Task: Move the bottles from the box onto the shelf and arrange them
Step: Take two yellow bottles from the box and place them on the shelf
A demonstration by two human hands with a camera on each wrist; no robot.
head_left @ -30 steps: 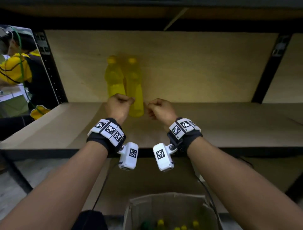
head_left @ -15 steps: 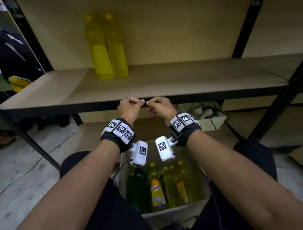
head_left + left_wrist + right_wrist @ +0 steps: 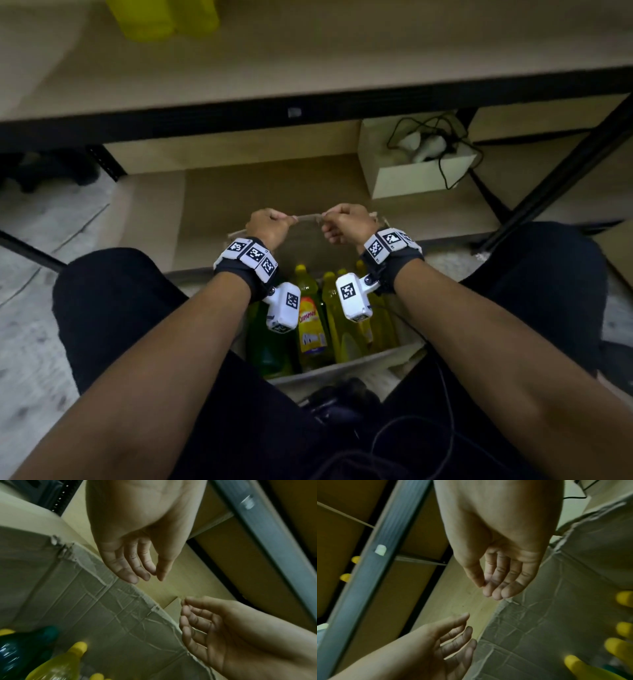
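head view: hands [image 3: 306, 224] over box [image 3: 342, 368]

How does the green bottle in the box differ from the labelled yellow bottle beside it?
The green bottle is dark green, the yellow bottle bright yellow. The yellow bottle shows a printed front label; none shows on the green bottle. Both stand upright, side by side in the box.

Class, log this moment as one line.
left hand: empty, over box far edge | right hand: empty, alongside | box: green and yellow bottles inside | shelf: two yellow bottles
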